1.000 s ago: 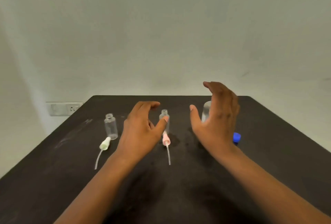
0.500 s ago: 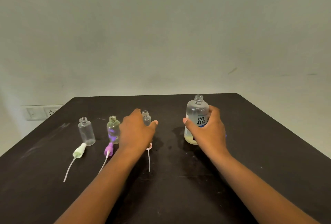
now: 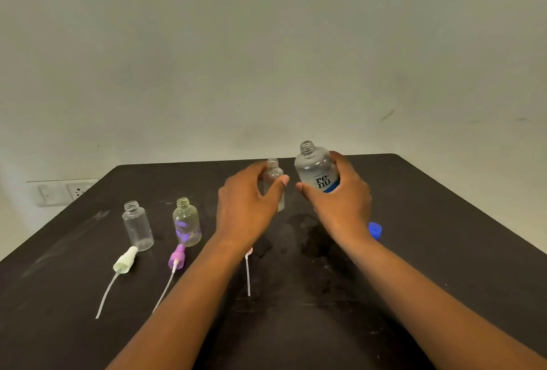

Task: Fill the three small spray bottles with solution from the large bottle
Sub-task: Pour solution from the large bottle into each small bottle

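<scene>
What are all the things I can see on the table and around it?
small spray bottles: 3, clear, uncapped; far-left one and second one stand on the table, third in the left hand's grip
large bottle: 1, clear with blue label, uncapped, in the right hand's grip
spray tops with tubes: 3, lying before the small bottles; green, purple, pink mostly hidden by the arm
blue cap: 1, right of the right hand
table: 1, black
wall socket: 1, white, left wall
left hand: 1
right hand: 1
</scene>
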`<action>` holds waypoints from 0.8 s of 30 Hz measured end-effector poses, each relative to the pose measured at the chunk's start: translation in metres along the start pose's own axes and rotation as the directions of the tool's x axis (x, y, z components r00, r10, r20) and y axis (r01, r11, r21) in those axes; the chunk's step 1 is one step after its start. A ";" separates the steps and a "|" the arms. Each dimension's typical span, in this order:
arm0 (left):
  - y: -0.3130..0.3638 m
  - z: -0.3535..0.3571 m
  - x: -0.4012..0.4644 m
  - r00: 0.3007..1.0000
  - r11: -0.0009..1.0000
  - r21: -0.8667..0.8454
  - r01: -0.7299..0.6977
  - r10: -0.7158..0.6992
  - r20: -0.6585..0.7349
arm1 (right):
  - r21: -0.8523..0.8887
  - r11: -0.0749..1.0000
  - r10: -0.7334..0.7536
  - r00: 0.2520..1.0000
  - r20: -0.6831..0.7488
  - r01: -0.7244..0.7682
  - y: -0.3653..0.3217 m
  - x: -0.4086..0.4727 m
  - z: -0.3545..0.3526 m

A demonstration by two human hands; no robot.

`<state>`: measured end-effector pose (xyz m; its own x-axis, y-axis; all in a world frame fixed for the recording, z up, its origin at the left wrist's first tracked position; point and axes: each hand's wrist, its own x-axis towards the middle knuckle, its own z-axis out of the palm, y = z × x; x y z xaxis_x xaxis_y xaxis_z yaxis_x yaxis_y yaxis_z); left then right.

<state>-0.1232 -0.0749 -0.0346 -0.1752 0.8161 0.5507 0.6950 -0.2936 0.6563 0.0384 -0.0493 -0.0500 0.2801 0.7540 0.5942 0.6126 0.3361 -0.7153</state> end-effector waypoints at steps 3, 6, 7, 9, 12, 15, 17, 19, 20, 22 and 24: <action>-0.002 0.004 -0.005 0.999 0.999 -0.016 -0.037 0.037 0.032 | -0.056 0.991 -0.119 0.993 -0.003 0.119 0.004 -0.001 0.005; -0.003 0.006 -0.008 0.999 0.992 -0.124 0.029 -0.025 0.034 | -0.070 0.985 -0.162 0.987 -0.010 0.160 0.010 -0.002 0.005; -0.004 0.007 -0.008 0.998 0.983 -0.174 0.057 -0.051 0.040 | -0.069 0.984 -0.163 0.987 -0.014 0.162 0.011 -0.001 0.005; -0.007 0.007 -0.010 0.996 0.970 -0.228 0.090 -0.082 0.044 | -0.098 0.980 -0.177 0.984 -0.013 0.175 0.013 0.001 0.004; -0.013 0.008 -0.009 0.994 0.965 -0.237 0.112 -0.104 0.045 | -0.133 0.973 -0.184 0.983 0.030 0.186 0.019 0.001 0.007; -0.014 0.009 -0.009 0.992 0.967 -0.223 0.125 -0.117 0.047 | -0.137 0.977 -0.160 0.986 0.054 0.166 0.025 0.000 0.009; -0.014 0.010 -0.009 0.992 0.967 -0.222 0.126 -0.117 0.052 | -0.138 0.977 -0.158 0.986 0.057 0.164 0.027 0.000 0.009; -0.016 0.010 -0.009 0.992 0.970 -0.213 0.121 -0.112 0.055 | -0.142 0.976 -0.156 0.986 0.058 0.163 0.027 0.001 0.008; -0.017 0.011 -0.009 0.992 0.970 -0.209 0.122 -0.111 0.061 | -0.145 0.976 -0.158 0.986 0.057 0.165 0.028 0.001 0.008; -0.018 0.011 -0.009 0.991 0.970 -0.208 0.127 -0.113 0.077 | -0.154 0.973 -0.165 0.985 0.058 0.172 0.028 0.002 0.007; -0.019 0.011 -0.009 0.989 0.969 -0.210 0.131 -0.115 0.090 | -0.160 0.970 -0.173 0.983 0.064 0.181 0.029 0.002 0.006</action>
<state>-0.1277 -0.0711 -0.0575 -0.1905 0.8857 0.4234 0.5038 -0.2820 0.8165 0.0524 -0.0349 -0.0717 0.1218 0.7193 0.6839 0.7635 0.3724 -0.5276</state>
